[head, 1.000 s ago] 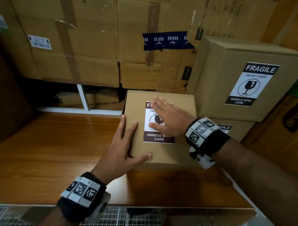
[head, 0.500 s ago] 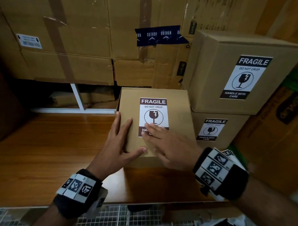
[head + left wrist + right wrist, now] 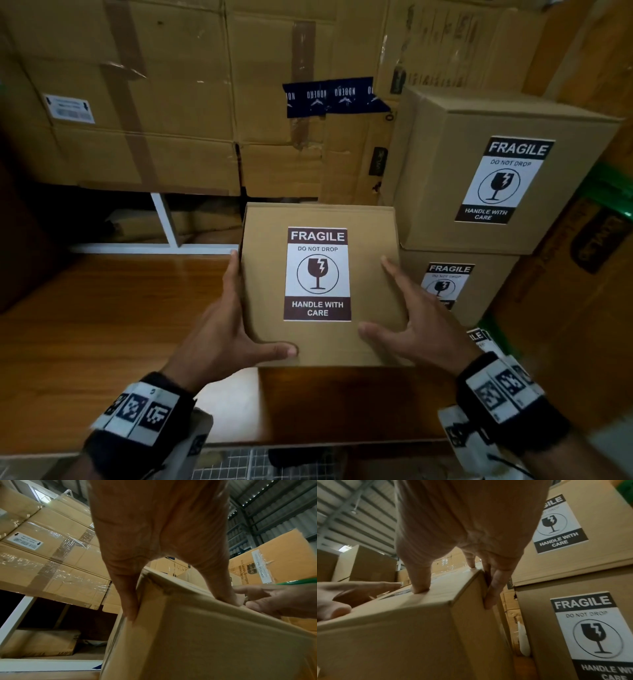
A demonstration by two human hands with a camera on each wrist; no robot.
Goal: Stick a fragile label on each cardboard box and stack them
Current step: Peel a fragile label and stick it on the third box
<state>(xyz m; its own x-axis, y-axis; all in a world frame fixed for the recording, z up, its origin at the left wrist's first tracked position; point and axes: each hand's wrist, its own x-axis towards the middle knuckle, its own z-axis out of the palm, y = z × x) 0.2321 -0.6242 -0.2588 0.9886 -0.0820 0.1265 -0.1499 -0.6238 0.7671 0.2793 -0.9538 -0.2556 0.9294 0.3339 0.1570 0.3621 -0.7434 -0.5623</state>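
Note:
A small cardboard box (image 3: 370, 284) lies in the middle of the wooden table with a fragile label (image 3: 317, 274) stuck flat on its top. My left hand (image 3: 236, 322) grips the box's left side, thumb (image 3: 223, 592) over the top and fingers (image 3: 128, 601) down the wall. On the opposite side my right hand (image 3: 400, 308) holds it the same way, thumb (image 3: 419, 586) on top and fingers (image 3: 491, 595) down the right wall. Just right of it stand two stacked boxes, the upper box (image 3: 442, 178) and the lower box (image 3: 486, 294), both labelled on their fronts.
Large taped cartons (image 3: 171, 102) form a wall behind the table (image 3: 102, 325). A white frame (image 3: 164, 219) stands under them at the back. Loose fragile labels (image 3: 479, 337) lie at the foot of the stack. Wire mesh (image 3: 233, 462) runs below the table's front edge.
My right hand has come off the label and moved to the box's right side. The left hand has slid to the left wall, so both hands now clasp the box.

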